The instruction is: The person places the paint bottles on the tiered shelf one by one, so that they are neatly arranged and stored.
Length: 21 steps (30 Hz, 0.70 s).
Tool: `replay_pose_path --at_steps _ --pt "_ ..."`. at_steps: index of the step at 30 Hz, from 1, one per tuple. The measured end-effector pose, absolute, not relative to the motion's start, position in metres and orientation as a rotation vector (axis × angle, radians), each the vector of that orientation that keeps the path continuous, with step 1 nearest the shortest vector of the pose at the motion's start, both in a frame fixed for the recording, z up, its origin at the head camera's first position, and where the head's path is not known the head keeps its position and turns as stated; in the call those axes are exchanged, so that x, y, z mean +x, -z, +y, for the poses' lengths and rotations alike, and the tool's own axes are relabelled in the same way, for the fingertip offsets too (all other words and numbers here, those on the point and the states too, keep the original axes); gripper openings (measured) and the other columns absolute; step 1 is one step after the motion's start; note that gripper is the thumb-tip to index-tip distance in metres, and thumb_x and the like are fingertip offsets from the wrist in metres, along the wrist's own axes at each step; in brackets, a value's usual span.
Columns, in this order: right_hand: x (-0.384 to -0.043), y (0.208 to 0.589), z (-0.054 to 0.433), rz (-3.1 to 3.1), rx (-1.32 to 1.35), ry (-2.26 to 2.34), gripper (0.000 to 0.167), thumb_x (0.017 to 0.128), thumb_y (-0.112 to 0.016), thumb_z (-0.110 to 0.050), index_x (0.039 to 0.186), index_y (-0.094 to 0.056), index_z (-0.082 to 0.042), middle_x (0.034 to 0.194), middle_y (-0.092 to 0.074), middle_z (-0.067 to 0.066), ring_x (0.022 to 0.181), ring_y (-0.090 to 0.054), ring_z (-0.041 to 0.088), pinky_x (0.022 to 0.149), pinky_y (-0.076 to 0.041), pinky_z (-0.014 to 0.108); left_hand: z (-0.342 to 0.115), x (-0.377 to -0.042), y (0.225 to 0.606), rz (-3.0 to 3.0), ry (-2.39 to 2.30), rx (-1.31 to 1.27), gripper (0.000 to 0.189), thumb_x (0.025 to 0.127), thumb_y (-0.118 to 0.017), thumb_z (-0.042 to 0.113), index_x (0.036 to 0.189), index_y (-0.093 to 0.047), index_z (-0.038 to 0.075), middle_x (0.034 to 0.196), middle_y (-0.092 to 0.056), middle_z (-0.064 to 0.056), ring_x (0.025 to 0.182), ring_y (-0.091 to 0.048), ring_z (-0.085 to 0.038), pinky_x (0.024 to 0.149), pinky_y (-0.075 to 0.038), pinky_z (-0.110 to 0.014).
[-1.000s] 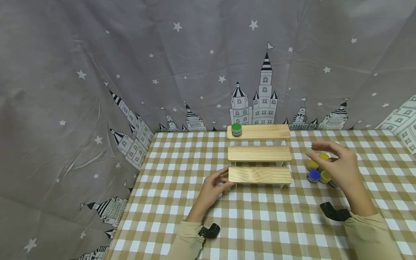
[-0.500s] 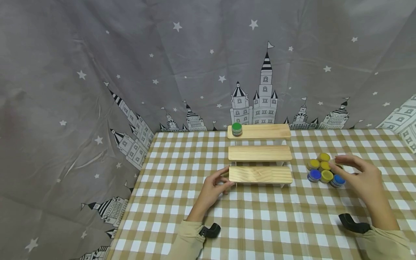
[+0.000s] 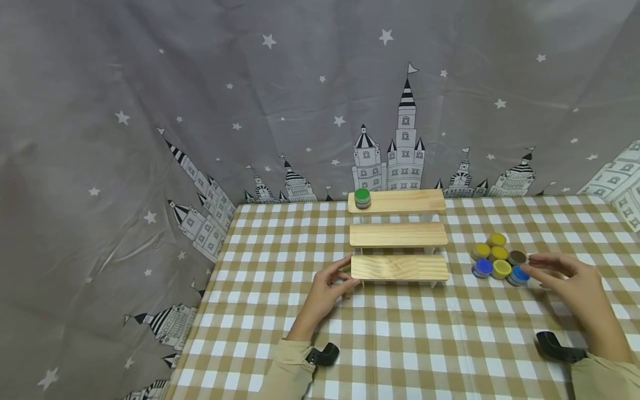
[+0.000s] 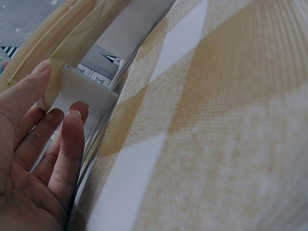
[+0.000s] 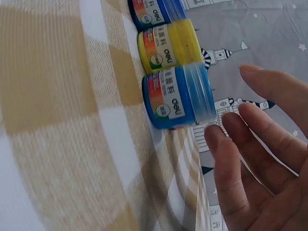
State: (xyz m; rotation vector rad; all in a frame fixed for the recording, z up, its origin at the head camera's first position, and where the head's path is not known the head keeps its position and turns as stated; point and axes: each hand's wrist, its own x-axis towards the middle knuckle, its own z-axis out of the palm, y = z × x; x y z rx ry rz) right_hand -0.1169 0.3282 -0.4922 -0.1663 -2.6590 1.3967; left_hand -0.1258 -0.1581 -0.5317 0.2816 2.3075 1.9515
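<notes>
At the left end of a three-tier wooden display stand (image 3: pixel 400 268), my left hand (image 3: pixel 324 291) grips the lowest tier's end between thumb and fingers. In the left wrist view its thumb lies at the wooden edge, with fingertips by the white support (image 4: pixel 89 89). My right hand (image 3: pixel 575 280) reaches toward a group of small paint jars, its thumb and fingers apart around air. Closest to it are a brown-lidded jar (image 3: pixel 517 258) and a light-blue paint jar (image 5: pixel 180 96). Beside these stand several yellow jars (image 3: pixel 501 269) and a dark-blue one (image 3: pixel 482 268).
A green paint jar (image 3: pixel 362 198) stands on the top tier's left end. A checked cloth (image 3: pixel 400 339) covers the table. Behind it hangs a grey curtain (image 3: pixel 300 100) printed with castles and stars.
My right hand has moved right and down, from over the jars to their right side, uncovering the brown and light-blue ones. My left hand stays at the stand.
</notes>
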Motion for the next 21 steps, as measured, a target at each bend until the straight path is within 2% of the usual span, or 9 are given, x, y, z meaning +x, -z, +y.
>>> replay_pose_path --at_steps 5,12,16,21 --pt "-0.12 0.496 0.335 -2.716 -0.134 -1.458 0.041 0.091 -0.082 -0.028 0.119 -0.068 -0.002 0.095 -0.063 -0.042 0.08 -0.064 -0.014 0.064 -0.057 0.013 -0.159 -0.127 0.531 2.314 -1.945 0.269 0.062 0.092 -0.078 0.013 0.15 -0.055 0.014 0.101 -0.076 -0.022 0.079 -0.068 -0.01 0.062 -0.062 -0.029" --pt "-0.119 0.503 0.339 -2.774 -0.032 -1.446 0.046 0.092 -0.081 -0.022 0.122 -0.066 0.009 0.095 -0.061 -0.042 0.082 -0.064 -0.013 0.067 -0.053 0.008 -0.159 -0.127 0.53 2.308 -1.94 0.266 0.063 0.092 -0.079 0.014 0.15 -0.055 0.014 0.104 -0.076 -0.022 0.085 -0.07 -0.01 0.064 -0.063 -0.03" --pt "-0.117 0.505 0.339 -2.774 -0.02 -1.455 0.047 0.092 -0.08 -0.021 0.124 -0.064 0.011 0.096 -0.061 -0.041 0.082 -0.064 -0.013 0.065 -0.056 0.012 -0.158 -0.127 0.531 2.304 -1.933 0.262 0.064 0.092 -0.079 0.014 0.151 -0.054 0.014 0.103 -0.076 -0.022 0.082 -0.069 -0.01 0.064 -0.063 -0.029" --pt "-0.117 0.503 0.338 -2.741 0.015 -1.548 0.039 0.092 -0.08 -0.015 0.121 -0.066 0.008 0.096 -0.066 -0.036 0.083 -0.066 -0.011 0.064 -0.06 0.017 -0.158 -0.125 0.531 2.303 -1.946 0.268 0.062 0.092 -0.079 0.014 0.15 -0.056 0.014 0.101 -0.076 -0.022 0.077 -0.069 -0.015 0.062 -0.062 -0.029"
